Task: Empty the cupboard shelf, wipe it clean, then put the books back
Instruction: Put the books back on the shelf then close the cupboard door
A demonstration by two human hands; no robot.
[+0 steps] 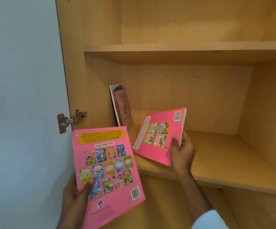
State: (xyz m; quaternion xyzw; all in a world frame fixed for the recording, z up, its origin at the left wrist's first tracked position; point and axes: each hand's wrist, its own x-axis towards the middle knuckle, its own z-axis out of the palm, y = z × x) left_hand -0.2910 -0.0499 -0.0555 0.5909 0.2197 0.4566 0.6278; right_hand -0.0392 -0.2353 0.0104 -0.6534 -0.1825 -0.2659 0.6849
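Two brown books (123,106) lean upright in the shelf's (216,156) back-left corner. The right hand (181,151) grips a pink book (158,136) tilted over the shelf; the left hand (77,195) holds a larger pink book (107,166) outside. Probably restocking, though emptying cannot be excluded.

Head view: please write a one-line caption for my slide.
Left hand holds one pink book; right hand grips another at the cupboard shelf.

The pale wooden cupboard shelf (216,164) looks smooth and matt. Both pink paperback books (110,164) (157,138) have glossy paper covers. The silver door hinge (74,119) is shiny metal.
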